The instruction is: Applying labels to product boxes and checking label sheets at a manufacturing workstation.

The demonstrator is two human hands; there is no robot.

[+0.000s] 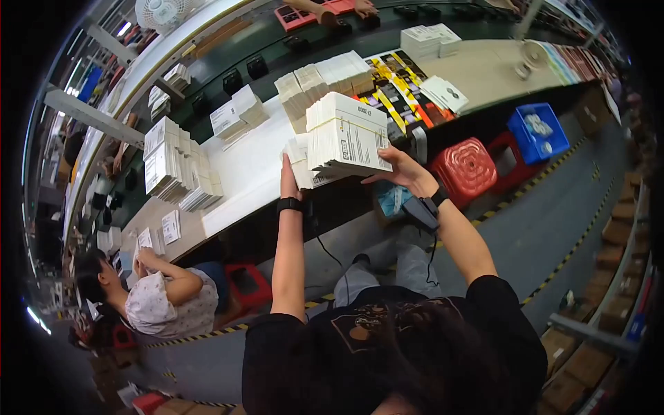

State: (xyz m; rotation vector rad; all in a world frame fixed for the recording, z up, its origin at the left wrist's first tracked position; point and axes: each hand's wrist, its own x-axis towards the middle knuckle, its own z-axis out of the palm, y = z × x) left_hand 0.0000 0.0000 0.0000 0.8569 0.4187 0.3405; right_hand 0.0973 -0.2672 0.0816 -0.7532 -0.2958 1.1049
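Observation:
A thick bundle of white printed booklets point(360, 131), tied with a thin band, is held up over the bench's front edge. My right hand point(409, 171) grips its lower right corner, thumb on the front face. At the bundle's left, my left hand point(289, 178) is against some smaller white booklets point(299, 153), its thumb side showing and its other fingers hidden behind them. These booklets partly disappear behind the bundle. Just behind stand more stacks of white booklets point(302, 93) on the white bench top point(252, 155).
More booklet stacks point(169, 162) stand at the left. Yellow and black packages point(398, 83) lie right of centre. Below the bench are a red stool point(465, 169) and a blue bin point(538, 133). A seated co-worker point(166, 297) handles papers at the left. A dark conveyor point(290, 59) runs behind.

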